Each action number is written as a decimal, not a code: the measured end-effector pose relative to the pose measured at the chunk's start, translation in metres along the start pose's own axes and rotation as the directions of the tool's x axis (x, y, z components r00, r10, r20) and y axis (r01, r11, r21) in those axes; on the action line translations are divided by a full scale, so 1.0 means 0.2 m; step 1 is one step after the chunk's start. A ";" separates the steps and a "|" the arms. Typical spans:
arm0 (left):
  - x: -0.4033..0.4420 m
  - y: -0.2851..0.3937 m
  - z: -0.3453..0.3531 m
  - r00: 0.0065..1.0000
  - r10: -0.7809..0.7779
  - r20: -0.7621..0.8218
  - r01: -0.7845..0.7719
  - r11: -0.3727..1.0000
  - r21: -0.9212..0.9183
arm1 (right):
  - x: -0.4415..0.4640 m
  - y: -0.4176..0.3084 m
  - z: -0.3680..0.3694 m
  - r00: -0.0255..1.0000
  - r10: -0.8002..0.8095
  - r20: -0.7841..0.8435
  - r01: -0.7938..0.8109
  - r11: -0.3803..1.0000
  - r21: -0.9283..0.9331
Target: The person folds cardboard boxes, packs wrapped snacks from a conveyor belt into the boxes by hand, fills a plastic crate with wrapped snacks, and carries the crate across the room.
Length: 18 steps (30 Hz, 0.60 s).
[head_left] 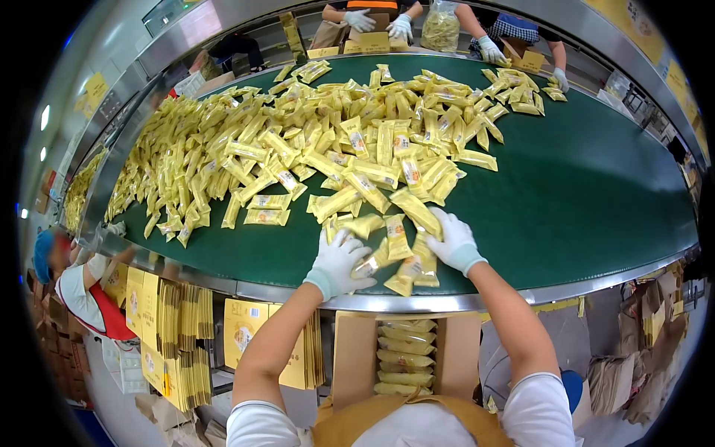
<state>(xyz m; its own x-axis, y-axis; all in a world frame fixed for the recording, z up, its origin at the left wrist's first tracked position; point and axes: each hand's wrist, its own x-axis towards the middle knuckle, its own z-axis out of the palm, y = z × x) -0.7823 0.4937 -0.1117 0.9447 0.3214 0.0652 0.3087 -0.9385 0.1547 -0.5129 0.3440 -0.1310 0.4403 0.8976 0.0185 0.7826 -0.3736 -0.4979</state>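
Note:
Yellow snack packets (365, 190) lie heaped on the green conveyor belt (596, 223). My left hand (339, 267), in a white glove, is at the belt's near edge with its fingers apart, against the left side of a small cluster of packets. Across from it, my gloved right hand (453, 242) touches the cluster's right side, its fingers beside a slanted packet (415, 212). Between my hands lie a few more packets, one of them an upright-facing packet (397, 237). Below the edge stands an open cardboard box (354, 357) with several packets stacked in a row.
A metal rail (357, 302) borders the belt. Flat folded cartons (249, 335) stand below it on the left. Co-workers' gloved hands (360, 21) are at the far side, near open boxes (523, 56). Another person (82, 287) works at the left. Brown paper (611, 380) lies at the right.

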 end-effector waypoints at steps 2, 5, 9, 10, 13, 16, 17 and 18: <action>-0.09 -0.03 -0.02 0.999 -0.003 -0.046 -0.001 0.997 -0.081 | -0.11 0.12 0.00 0.998 0.037 -0.044 -0.040 0.997 -0.072; -0.19 -0.10 0.06 0.968 -0.138 -0.211 0.086 0.967 -0.239 | -0.30 0.23 -0.05 0.976 0.068 -0.209 -0.098 0.986 -0.136; -0.21 -0.10 0.15 0.789 -0.448 -0.421 0.359 0.891 -0.276 | -0.46 0.30 -0.12 0.969 0.124 -0.214 -0.183 0.942 -0.282; -0.20 -0.11 0.16 0.751 -0.488 -0.446 0.435 0.873 -0.222 | -0.46 0.30 -0.13 0.973 0.115 -0.202 -0.159 0.964 -0.215; -0.17 -0.18 0.21 0.639 -0.686 -0.348 0.665 0.720 -0.199 | -0.40 0.22 -0.15 0.987 0.086 -0.133 -0.101 0.989 -0.112; -0.17 -0.20 0.09 0.570 -0.807 -0.153 0.776 0.590 -0.222 | -0.32 0.21 -0.13 0.988 0.154 -0.001 -0.148 0.950 -0.276; -0.17 -0.22 0.06 0.541 -0.836 -0.097 0.807 0.548 -0.221 | -0.29 0.21 -0.14 0.961 0.270 0.055 -0.245 0.928 -0.283; -0.18 -0.27 0.06 0.471 -0.880 -0.058 0.840 0.467 -0.277 | -0.28 0.20 -0.15 0.959 0.281 0.027 -0.268 0.939 -0.216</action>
<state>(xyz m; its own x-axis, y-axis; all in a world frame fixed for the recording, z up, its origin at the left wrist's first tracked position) -0.8320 0.5303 -0.1345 0.1668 0.9848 -0.0486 0.9068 -0.1339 0.3998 -0.4936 0.2720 -0.1250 0.6301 0.7627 -0.1457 0.7115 -0.6422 -0.2852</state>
